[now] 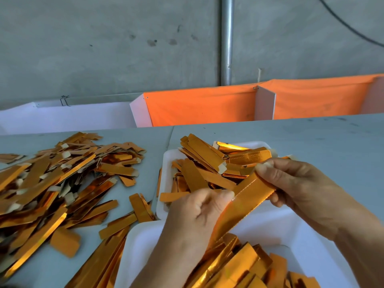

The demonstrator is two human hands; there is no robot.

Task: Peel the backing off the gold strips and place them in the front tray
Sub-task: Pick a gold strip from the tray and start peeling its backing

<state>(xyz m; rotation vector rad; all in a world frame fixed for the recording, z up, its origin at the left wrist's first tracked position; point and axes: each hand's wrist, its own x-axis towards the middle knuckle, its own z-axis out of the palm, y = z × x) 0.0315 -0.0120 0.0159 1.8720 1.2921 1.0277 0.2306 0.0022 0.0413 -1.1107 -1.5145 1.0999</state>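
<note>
Grey table (pixel 311 138) bears two white trays (pixel 166 163) holding gold strips (pixel 239 267).

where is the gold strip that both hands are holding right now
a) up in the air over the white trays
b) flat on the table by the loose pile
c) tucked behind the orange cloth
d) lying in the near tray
a: the left hand and right hand each pinch an end of the gold strip, lifted over the white trays.

Bright, even daylight; glare on the gold strips (pixel 52 183); soft shadows, edges bowed.
</note>
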